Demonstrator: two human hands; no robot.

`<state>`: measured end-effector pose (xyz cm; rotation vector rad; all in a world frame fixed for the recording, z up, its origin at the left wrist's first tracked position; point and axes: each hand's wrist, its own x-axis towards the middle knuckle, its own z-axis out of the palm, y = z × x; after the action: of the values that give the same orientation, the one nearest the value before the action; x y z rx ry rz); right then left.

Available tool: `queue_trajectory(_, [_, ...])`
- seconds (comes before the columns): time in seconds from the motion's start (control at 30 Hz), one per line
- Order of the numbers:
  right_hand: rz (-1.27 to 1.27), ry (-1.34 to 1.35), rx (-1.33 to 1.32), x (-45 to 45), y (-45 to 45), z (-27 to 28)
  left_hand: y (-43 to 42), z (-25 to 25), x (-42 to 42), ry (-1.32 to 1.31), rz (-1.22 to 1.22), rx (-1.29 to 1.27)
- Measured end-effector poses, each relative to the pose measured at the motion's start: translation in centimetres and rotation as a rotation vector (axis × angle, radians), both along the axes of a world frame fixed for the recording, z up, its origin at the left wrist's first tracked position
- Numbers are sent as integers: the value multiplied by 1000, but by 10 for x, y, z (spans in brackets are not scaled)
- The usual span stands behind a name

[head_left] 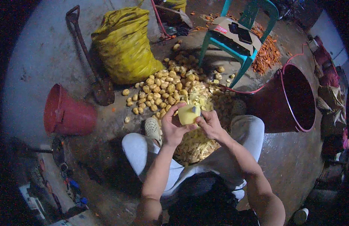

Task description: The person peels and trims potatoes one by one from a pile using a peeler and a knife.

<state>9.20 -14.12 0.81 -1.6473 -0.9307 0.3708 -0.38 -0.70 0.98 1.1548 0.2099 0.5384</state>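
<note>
At the left edge, a red bucket is standing on the floor; at the upper left, a shovel is leaning on the wall, and a yellow sack is standing just beside it; right of the sack's base, unpeeled potatoes are lying loose; at the centre, the left hand is clamping its fingers and thumb around a peeled potato; the right hand is closing on the potato's right side, where a small grey tool is showing, its grip partly hidden; below the hands, pale peelings are lying between the legs; at the upper right, a green chair is holding cardboard; at the right, a large red tub is tilting, its mouth facing right.
</note>
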Motion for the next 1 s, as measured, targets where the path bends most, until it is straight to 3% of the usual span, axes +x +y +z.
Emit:
queue_trajectory(0.13, [37,60,-125,-1,-2,-4,-1,1,-2,71,47,76])
queue_trajectory(0.2, [46,66,-174,0,-3,-6,2,-5,-1,4,-19,-4])
queue_trajectory(0.23, [38,221,-166,1,-4,-7,6,-7,-3,2,-20,-4])
queue_trajectory(0.27, [30,376,-157,4,-6,-8,12,-8,-4,-112,-131,-155])
queue_trajectory(0.3, [29,344,-97,7,-5,-10,14,-5,-4,-226,-244,-306])
queue_trajectory(0.43, [-19,360,-136,15,-10,-12,10,2,-5,-185,-244,-192])
queue_trajectory(0.5, [31,-51,3,21,-9,-25,9,0,-7,-182,-231,-133])
queue_trajectory(0.7, [116,-160,-150,19,-17,26,12,6,-7,-208,-243,70])
queue_trajectory(0.97, [96,-265,-173,16,-22,22,12,-9,-6,-284,-158,90])
queue_trajectory(1.0, [77,-349,-285,16,-22,18,12,-9,-6,-283,-159,90])
